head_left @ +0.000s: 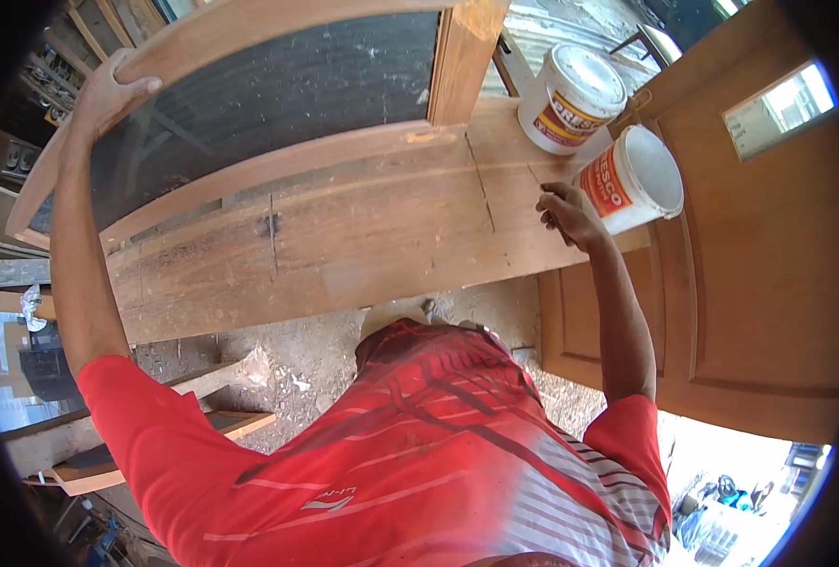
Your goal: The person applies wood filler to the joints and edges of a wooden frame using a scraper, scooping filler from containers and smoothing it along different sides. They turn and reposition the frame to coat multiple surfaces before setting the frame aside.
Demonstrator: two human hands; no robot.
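My left hand (117, 93) grips the upper left edge of a wooden frame (278, 36) with a dark panel (287, 104). The frame stands on a wooden workbench (363, 231). Over the right part of the bench, my right hand (571, 215) is closed around a thin, dark object, which I cannot make out clearly. Right beside that hand is an open white bucket (627, 180) with an orange label, tilted in view. Behind it stands a lidded white bucket (571, 99) with a red and yellow label.
A large panelled wooden door (769, 312) stands at the right. Wood pieces (221, 378) lie at the lower left, near shavings on the floor (297, 383). Shelves with small items fill the upper left.
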